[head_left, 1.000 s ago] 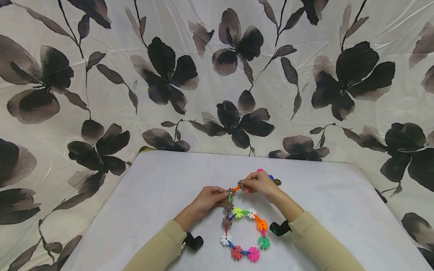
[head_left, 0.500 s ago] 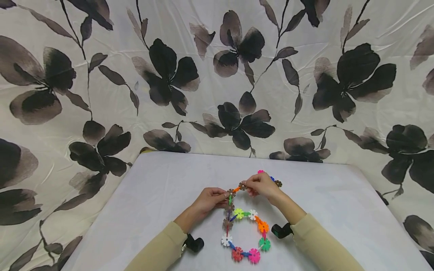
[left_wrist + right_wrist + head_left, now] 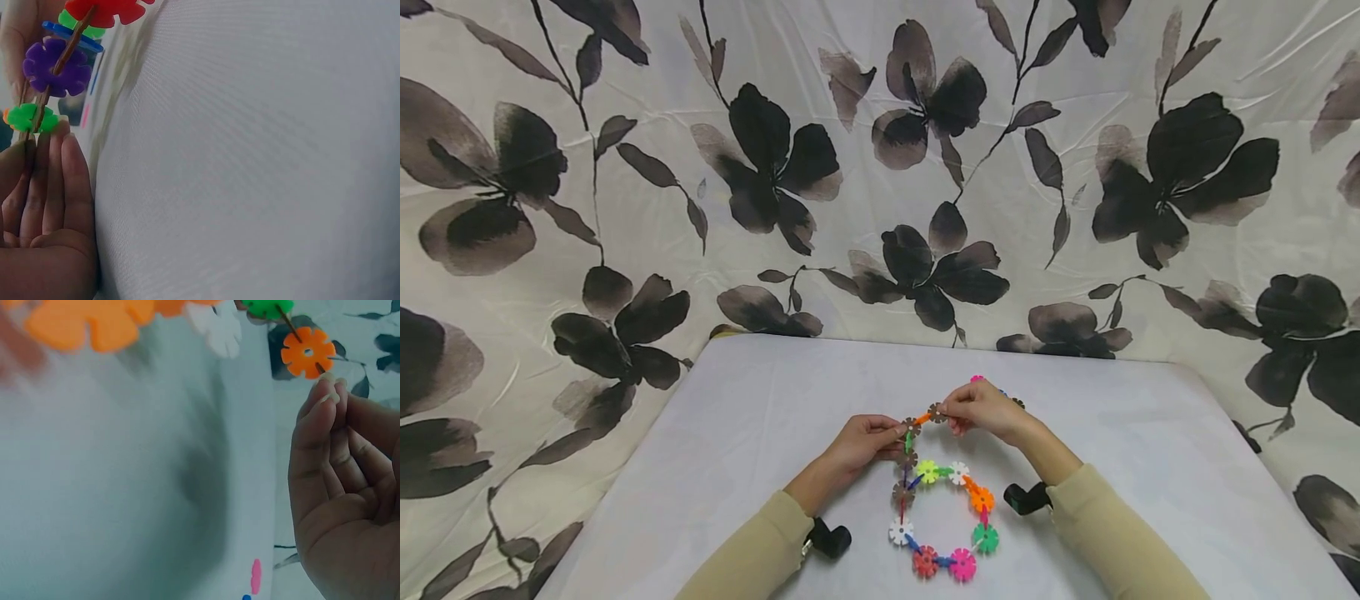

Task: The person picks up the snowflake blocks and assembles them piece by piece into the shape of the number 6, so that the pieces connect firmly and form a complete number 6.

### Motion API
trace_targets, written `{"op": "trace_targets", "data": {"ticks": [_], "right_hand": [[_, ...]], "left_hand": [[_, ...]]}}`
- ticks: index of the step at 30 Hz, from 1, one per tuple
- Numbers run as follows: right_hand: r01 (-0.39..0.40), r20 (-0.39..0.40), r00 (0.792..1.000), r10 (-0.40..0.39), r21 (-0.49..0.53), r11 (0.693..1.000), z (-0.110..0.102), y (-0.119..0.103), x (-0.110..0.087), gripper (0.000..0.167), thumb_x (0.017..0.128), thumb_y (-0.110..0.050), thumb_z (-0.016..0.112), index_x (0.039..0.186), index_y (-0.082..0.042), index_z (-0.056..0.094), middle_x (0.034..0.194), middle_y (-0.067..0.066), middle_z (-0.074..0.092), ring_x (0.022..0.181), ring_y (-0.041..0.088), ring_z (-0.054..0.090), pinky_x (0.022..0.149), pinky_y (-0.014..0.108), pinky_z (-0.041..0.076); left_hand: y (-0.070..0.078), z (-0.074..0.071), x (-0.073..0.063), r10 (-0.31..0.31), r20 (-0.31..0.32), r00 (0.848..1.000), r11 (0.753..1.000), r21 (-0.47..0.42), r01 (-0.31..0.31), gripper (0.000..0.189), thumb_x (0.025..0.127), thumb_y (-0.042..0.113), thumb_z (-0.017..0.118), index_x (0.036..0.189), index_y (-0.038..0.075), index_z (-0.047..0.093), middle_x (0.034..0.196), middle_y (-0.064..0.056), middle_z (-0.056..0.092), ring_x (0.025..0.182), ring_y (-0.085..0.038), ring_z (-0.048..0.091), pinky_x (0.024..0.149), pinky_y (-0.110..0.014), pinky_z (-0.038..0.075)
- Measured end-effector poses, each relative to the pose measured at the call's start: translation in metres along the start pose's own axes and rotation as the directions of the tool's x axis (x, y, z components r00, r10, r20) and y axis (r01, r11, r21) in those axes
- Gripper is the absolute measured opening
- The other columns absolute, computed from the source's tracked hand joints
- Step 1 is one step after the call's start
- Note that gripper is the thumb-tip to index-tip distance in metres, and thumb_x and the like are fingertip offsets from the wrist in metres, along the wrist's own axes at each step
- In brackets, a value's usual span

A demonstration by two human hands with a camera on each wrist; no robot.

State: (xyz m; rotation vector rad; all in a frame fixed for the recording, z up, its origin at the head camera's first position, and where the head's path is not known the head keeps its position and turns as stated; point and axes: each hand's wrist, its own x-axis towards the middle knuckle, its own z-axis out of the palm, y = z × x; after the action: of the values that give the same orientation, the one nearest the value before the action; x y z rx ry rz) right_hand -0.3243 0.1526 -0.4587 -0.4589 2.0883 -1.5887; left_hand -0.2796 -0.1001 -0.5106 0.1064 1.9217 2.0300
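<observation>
A chain of interlocking flower-shaped plastic discs forms a ring on the table, with a pink disc (image 3: 962, 565) and a green disc (image 3: 986, 538) at its near side. From the ring's left side the chain continues upward through several brown discs (image 3: 903, 495). My left hand (image 3: 859, 446) pinches the brown disc (image 3: 911, 428) near the chain's upper end. An orange disc (image 3: 308, 352) links it to the last brown disc (image 3: 936, 412), whose edge my right hand (image 3: 981, 408) pinches between thumb and fingertips. In the left wrist view, a purple disc (image 3: 57, 67) hangs above the left fingers.
Beyond the right hand lie a loose pink disc (image 3: 977, 379) and a brown disc (image 3: 1018, 402), partly hidden. Black wrist cameras (image 3: 830, 539) sit under both forearms. The white table (image 3: 775, 375) ends at a floral cloth backdrop (image 3: 917, 283).
My right hand and forearm have shifted slightly right, covering more of the loose discs behind. The left hand stays nearly still, and both grips are kept.
</observation>
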Motion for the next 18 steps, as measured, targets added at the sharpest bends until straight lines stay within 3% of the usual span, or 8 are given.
{"op": "trace_targets", "data": {"ticks": [5, 18], "right_hand": [[0.010, 0.052, 0.999, -0.009, -0.002, 1.000, -0.0052, -0.0003, 0.0012, 0.023, 0.103, -0.007, 0.060, 0.105, 0.013, 0.070, 0.073, 0.005, 0.065, 0.064, 0.012, 0.060, 0.062, 0.025, 0.055], [0.024, 0.062, 0.998, -0.019, -0.073, 0.997, -0.0042, -0.0047, 0.0066, 0.021, 0.101, -0.007, 0.062, 0.102, 0.012, 0.072, 0.081, 0.020, 0.067, 0.062, 0.012, 0.058, 0.059, 0.026, 0.053]], "left_hand": [[-0.0003, 0.0018, 0.0002, 0.003, 0.013, 1.000, 1.000, -0.003, -0.003, 0.023, 0.099, 0.007, 0.067, 0.111, -0.012, 0.070, 0.092, -0.007, 0.076, 0.079, -0.011, 0.072, 0.077, -0.031, 0.061], [-0.0002, 0.0026, -0.0015, 0.016, 0.005, 1.000, 1.000, 0.006, -0.016, 0.024, 0.100, 0.007, 0.066, 0.111, -0.014, 0.068, 0.091, -0.008, 0.076, 0.076, -0.010, 0.071, 0.075, -0.030, 0.061]]}}
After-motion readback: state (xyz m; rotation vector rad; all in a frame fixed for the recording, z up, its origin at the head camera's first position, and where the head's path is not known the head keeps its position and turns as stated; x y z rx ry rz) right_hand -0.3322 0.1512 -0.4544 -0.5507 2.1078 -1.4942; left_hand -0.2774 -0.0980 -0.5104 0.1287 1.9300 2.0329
